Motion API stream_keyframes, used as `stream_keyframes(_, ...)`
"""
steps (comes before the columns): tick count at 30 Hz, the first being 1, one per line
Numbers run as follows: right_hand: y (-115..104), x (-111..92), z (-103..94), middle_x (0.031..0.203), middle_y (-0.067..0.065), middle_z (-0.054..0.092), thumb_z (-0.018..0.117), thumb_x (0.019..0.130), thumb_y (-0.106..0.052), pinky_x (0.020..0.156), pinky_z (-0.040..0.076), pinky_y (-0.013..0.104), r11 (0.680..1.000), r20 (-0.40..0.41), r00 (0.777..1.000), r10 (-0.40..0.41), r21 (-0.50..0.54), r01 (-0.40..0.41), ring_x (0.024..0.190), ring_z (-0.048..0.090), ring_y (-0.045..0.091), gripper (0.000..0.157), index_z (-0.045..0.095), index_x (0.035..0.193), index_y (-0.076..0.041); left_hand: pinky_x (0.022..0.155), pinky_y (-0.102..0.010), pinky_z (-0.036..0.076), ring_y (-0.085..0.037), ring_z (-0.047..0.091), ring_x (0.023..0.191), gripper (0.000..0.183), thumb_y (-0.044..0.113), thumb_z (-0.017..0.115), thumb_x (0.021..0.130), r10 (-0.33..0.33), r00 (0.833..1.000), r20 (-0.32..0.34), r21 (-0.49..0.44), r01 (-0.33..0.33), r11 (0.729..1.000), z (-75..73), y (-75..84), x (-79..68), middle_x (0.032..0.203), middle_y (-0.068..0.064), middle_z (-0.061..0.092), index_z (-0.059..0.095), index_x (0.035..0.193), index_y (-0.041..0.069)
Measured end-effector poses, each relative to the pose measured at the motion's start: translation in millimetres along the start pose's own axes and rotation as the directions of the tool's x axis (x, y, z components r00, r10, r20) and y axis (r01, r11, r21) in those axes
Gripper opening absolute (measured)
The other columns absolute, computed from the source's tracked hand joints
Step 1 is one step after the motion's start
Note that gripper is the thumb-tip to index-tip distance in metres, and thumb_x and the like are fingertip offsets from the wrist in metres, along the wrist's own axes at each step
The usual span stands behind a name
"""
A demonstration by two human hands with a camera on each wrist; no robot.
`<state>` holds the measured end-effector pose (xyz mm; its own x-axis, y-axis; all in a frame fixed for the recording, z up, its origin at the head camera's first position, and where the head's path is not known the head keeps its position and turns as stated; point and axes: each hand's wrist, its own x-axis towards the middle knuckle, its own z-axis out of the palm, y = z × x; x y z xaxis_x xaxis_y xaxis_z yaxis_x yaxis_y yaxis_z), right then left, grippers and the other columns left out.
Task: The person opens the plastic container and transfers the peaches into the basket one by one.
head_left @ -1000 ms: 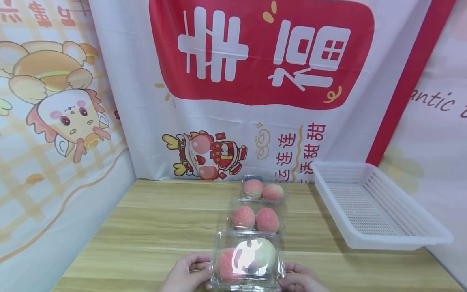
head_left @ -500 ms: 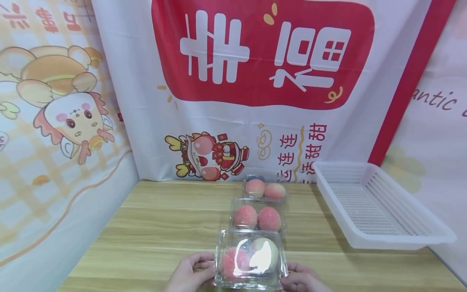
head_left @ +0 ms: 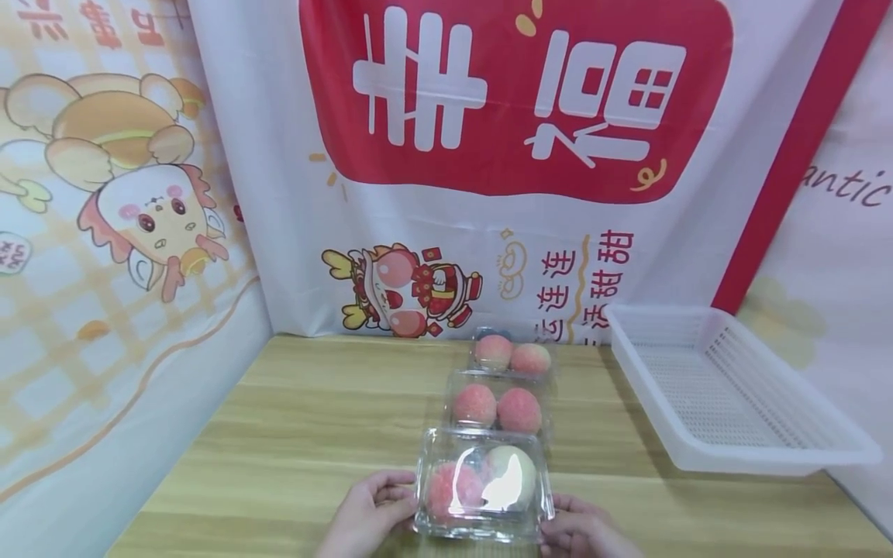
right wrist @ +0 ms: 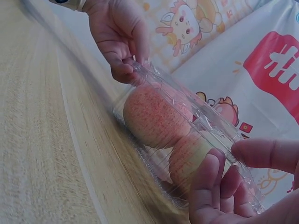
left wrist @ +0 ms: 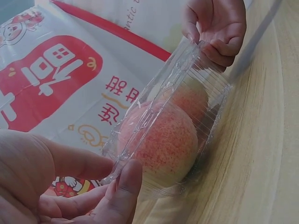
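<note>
Left hand (head_left: 370, 511) and right hand (head_left: 586, 531) each pinch an edge of a clear plastic box (head_left: 481, 532), 1 at either side, thumb and fingers closed on the thin rim. Inside that box sit 2 peaches side by side: a pink peach (head_left: 445, 494) at the left and a pale peach (head_left: 522, 473) at the right, the latter partly hidden by glare. It is at the near side of the desk (head_left: 314, 418); whether its base touches the wood, I cannot tell. Just beyond it is a middle box (head_left: 488, 375) with 2 pink peaches, then a far box (head_left: 484, 332) with 2 more, near the red and white cloth (head_left: 391, 209). At the desk's right side stands a white slatted basket (head_left: 739, 403).
</note>
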<state>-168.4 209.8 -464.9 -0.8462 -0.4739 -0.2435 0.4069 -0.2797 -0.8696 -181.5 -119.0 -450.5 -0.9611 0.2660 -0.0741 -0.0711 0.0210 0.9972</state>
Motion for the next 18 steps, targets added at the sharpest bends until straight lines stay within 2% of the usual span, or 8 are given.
stream_keyframes(11,-1.8,-1.3,2.9,0.097,0.007,0.063,0.058,0.09,-0.002,0.085,0.053,0.028,1.0,-0.01,1.0,-0.014,0.015,0.014,0.089,0.062,0.016,0.028,0.055,0.117,-0.001,0.075,-0.035,0.059,-0.024,0.065,0.083,0.041,0.002,0.068,0.09,0.006,1.0,-0.005,-0.012,-0.006,1.0,1.7,2.4,-1.4,0.094,-0.012,0.064,0.051,0.123,-0.016)
stream_keyframes(18,-3.2,-2.4,5.3,0.099,0.007,0.063,0.058,0.09,-0.002,0.088,0.052,0.03,1.0,-0.029,0.999,-0.022,0.004,0.022,0.092,0.062,0.018,0.03,0.054,0.119,0.001,0.074,-0.035,0.059,-0.025,0.065,0.082,0.042,0.004,0.068,0.091,0.016,1.0,-0.006,0.018,-0.015,1.0,1.1,3.5,-2.1,0.094,-0.011,0.064,0.051,0.124,-0.016)
